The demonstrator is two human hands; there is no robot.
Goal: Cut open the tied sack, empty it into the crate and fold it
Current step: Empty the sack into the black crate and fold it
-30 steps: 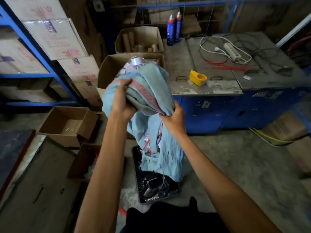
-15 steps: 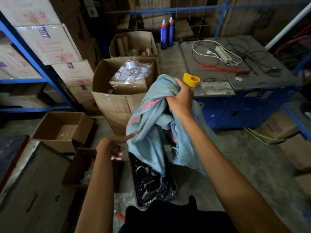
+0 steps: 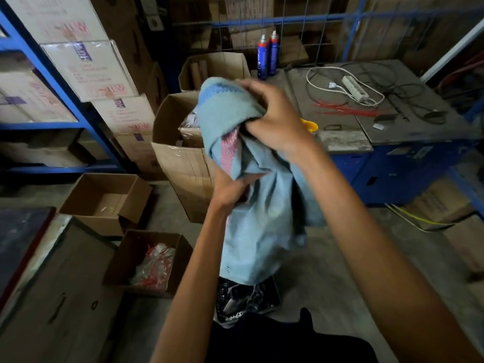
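A pale blue woven sack point(image 3: 251, 226) with a red stripe and a blue stripe hangs limp in front of me. My right hand point(image 3: 275, 121) grips its bunched upper part at chest height. My left hand point(image 3: 230, 187) holds the cloth lower down, just under the red stripe. Directly below the sack's hanging end sits a black plastic crate point(image 3: 269, 299) on the floor, with dark shiny pieces inside. The sack covers most of the crate.
Open cardboard boxes stand on the floor at left point(image 3: 104, 203), one with red and white scraps point(image 3: 152, 265). A tall carton point(image 3: 180, 163) is behind the sack. A blue workbench point(image 3: 392, 142) carries a power strip, cables, spray cans and a yellow cup point(image 3: 310, 125).
My left hand has come up from below and taken hold of the sack under the red stripe. My right hand has stayed gripping the top. The sack now hangs straighter over the crate.
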